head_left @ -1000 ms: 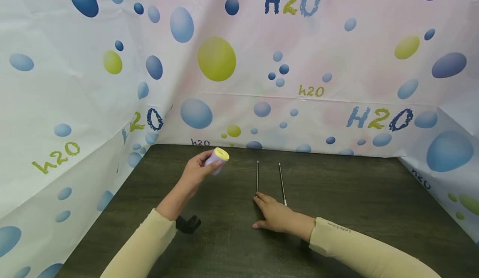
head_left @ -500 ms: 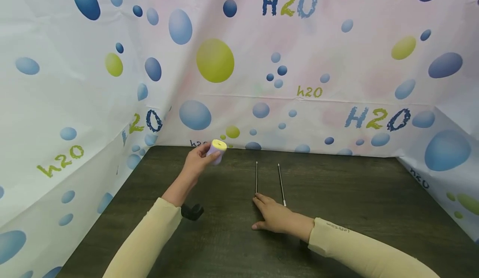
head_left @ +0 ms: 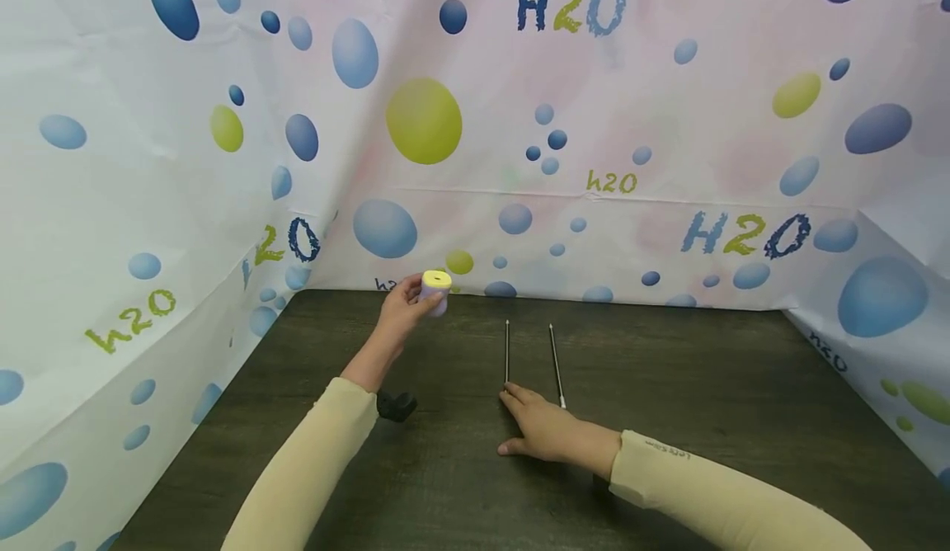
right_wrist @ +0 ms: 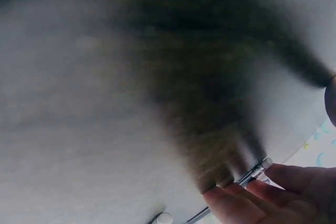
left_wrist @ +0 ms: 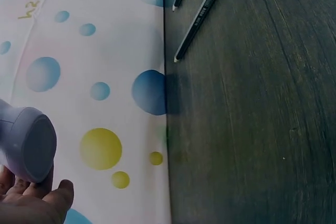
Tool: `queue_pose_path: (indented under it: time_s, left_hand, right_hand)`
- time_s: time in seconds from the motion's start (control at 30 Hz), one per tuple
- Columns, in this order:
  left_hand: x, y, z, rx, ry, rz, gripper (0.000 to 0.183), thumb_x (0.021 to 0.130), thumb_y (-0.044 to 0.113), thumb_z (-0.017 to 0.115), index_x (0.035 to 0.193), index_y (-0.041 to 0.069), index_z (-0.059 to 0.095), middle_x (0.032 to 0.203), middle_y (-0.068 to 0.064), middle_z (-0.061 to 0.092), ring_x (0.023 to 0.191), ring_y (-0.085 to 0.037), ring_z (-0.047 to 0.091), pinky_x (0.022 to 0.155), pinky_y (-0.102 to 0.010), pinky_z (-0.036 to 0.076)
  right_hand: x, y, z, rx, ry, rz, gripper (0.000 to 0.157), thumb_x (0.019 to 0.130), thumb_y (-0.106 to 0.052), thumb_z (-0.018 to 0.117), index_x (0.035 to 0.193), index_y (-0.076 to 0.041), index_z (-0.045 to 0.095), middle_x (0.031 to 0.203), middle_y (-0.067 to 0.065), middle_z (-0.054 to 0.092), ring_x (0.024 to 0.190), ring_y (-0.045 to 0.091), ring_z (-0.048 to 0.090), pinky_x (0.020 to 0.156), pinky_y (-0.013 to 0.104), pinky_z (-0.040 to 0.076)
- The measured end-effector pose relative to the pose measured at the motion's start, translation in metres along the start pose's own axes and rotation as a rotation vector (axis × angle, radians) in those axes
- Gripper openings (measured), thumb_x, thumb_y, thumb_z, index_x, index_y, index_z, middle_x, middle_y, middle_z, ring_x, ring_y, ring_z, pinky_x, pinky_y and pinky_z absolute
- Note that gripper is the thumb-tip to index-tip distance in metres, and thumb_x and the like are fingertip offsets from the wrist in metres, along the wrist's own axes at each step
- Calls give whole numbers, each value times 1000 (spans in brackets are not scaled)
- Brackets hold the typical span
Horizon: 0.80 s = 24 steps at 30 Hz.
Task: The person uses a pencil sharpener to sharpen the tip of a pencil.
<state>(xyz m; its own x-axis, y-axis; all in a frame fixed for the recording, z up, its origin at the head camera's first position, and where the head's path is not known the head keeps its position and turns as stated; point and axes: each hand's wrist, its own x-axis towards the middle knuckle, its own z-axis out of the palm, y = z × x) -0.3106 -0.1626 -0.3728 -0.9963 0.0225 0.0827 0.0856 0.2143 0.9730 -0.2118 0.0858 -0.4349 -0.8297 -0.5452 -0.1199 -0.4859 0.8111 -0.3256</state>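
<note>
My left hand (head_left: pixel 401 308) holds a small lilac cylinder with a yellow top (head_left: pixel 436 281) above the far part of the table. Its top has a small dark hole in the middle. In the left wrist view the cylinder's smooth lilac base (left_wrist: pixel 39 148) shows, with fingers below it. Two slim dark pencils lie on the table, the left pencil (head_left: pixel 507 353) and the right pencil (head_left: pixel 557 365), pale tips pointing away. My right hand (head_left: pixel 545 429) rests palm down, fingers outstretched, fingertips at the left pencil's near end. In the right wrist view that white-capped end (right_wrist: pixel 261 168) sits beside the fingers.
A dark wood-grain table (head_left: pixel 668 386) spreads under both hands. Behind and beside it hangs a white sheet with blue and green dots (head_left: pixel 653 81). A black wrist-worn piece (head_left: pixel 396 407) sticks out by the left sleeve (head_left: pixel 312 452).
My left hand has moved up and slightly right with the cylinder, whose yellow top is now turned more upright. My right hand and the pencils stay in place.
</note>
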Motion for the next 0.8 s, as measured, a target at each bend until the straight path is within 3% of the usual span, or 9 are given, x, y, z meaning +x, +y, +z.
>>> queue_pose_path:
  time_s: [0.8]
  left_hand:
    - [19, -34, 28, -41, 21, -75, 60, 101, 7, 62, 153, -5, 33, 160, -27, 39, 151, -41, 36, 123, -53, 33]
  right_hand:
    - [-2, -2, -2, -9, 0, 6, 84, 90, -39, 78, 151, 6, 43, 163, 25, 36, 149, 43, 40, 118, 53, 40]
